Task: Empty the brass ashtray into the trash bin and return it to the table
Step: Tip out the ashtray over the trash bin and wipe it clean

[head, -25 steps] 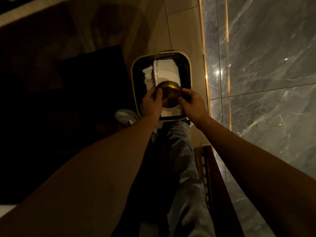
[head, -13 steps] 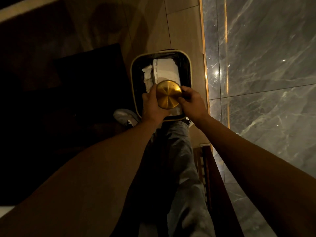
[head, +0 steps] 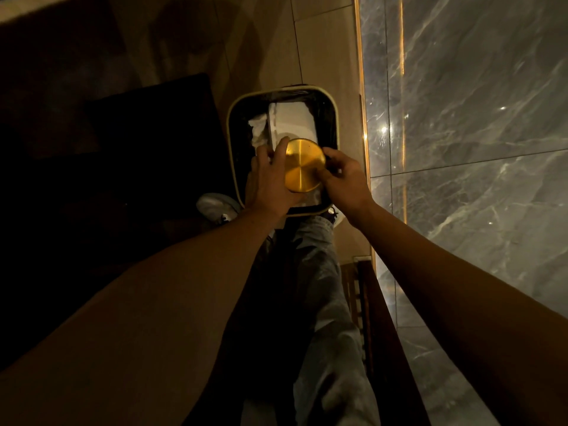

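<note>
The round brass ashtray (head: 302,166) is turned upside down, its flat shiny underside facing me, right over the open trash bin (head: 235,118). My left hand (head: 272,182) grips its left edge and my right hand (head: 342,179) grips its right edge. The bin has a pale rim and a dark liner, and white paper lies inside it. The ashtray's inside is hidden from me.
A grey marble wall (head: 476,149) with a lit gold strip runs close along the right. A dark rug (head: 138,142) lies left of the bin on the beige tiled floor. My leg in jeans and a pale shoe (head: 215,207) stand by the bin. Dark wooden furniture (head: 368,302) is near my right.
The ashtray has tipped from a tilted position to fully upside down over the bin. Both hands shifted slightly around its edges and stayed on it.
</note>
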Demonstrator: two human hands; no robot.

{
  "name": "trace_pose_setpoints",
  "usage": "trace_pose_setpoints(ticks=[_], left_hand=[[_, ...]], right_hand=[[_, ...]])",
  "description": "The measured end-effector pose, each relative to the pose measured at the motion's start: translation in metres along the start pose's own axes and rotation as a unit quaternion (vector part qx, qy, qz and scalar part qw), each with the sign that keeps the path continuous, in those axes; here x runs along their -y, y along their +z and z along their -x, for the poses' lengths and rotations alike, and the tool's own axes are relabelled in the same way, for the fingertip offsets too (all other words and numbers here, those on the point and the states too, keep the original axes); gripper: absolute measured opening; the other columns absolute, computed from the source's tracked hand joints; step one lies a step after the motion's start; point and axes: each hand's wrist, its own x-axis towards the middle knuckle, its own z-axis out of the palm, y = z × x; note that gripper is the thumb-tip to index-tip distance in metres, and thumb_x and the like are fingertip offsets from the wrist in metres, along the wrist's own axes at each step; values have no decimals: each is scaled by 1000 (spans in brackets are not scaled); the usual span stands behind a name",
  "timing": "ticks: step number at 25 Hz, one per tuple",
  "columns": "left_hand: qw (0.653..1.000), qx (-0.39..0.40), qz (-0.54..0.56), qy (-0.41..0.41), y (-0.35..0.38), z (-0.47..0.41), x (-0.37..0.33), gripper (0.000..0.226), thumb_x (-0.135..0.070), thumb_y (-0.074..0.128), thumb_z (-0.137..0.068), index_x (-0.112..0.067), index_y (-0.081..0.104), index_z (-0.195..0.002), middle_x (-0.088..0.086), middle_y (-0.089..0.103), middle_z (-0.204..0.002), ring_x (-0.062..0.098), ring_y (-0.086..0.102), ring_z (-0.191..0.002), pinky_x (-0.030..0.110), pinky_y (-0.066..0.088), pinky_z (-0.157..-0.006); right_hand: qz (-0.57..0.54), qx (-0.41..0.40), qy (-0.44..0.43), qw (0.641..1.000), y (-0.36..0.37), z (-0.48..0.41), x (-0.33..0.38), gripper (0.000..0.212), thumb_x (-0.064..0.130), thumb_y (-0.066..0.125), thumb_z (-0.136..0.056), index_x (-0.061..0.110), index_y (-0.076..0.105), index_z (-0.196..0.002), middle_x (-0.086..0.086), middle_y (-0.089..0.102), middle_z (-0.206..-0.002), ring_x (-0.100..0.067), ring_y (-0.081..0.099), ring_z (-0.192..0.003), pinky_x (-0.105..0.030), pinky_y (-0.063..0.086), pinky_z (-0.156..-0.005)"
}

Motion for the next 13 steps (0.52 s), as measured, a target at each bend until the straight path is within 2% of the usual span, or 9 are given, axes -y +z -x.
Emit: trace_pose_setpoints(ticks=[2,3,6,8,10,11,13], left_hand=[[1000,13,17,11,-1,1,-3,110,-43,87,-58,-15,27,-147,15,29,-149,34,34,-134,47,44,-98],[999,20,45,21,-1,2,-5,110,-41,88,-58,-10,28,-145,15,28,-150,34,34,-136,47,43,-100],[994,35,100,36,-5,1,-8,111,-37,88,-61,-8,25,-147,14,31,-152,33,38,-136,42,40,-100],[994,53,90,37,-9,-1,-7,116,-39,87,-63,-11,17,-152,12,28,-156,32,33,-141,42,36,-105],[994,52,80,49,-11,-2,-4,117,-43,87,-62,-12,19,-152,11,30,-155,31,34,-141,42,36,-108],[994,46,82,53,-13,-1,-4,116,-44,86,-61,-12,21,-152,12,32,-154,31,35,-140,40,37,-108],[994,35,92,51,-14,0,-2,114,-44,87,-61,-12,24,-150,12,36,-152,30,39,-137,35,36,-105]], right_hand=[[26,8,-10,1000,-2,2,-1,35,6,52,-96,6,54,-131,-4,61,-114,1,56,-93,-2,46,-76],[42,11,-13,999,-2,2,-2,37,8,52,-95,7,53,-132,-7,61,-116,-6,57,-95,-6,48,-78],[119,3,-22,993,-4,2,-6,45,15,55,-94,12,46,-139,-14,57,-120,-17,53,-99,-30,48,-88],[171,1,-35,985,-6,4,-8,50,18,55,-95,13,41,-142,-14,55,-119,-15,49,-98,-30,42,-86],[204,9,-74,976,-9,8,-6,49,18,53,-96,10,40,-143,-16,53,-124,-15,49,-100,-30,42,-88],[222,8,-110,969,-10,10,-4,48,18,52,-97,8,41,-143,-17,52,-130,-18,51,-106,-32,44,-95],[286,-11,-215,934,-12,10,0,46,17,48,-99,1,41,-141,-22,46,-141,-29,47,-127,-30,34,-111]])
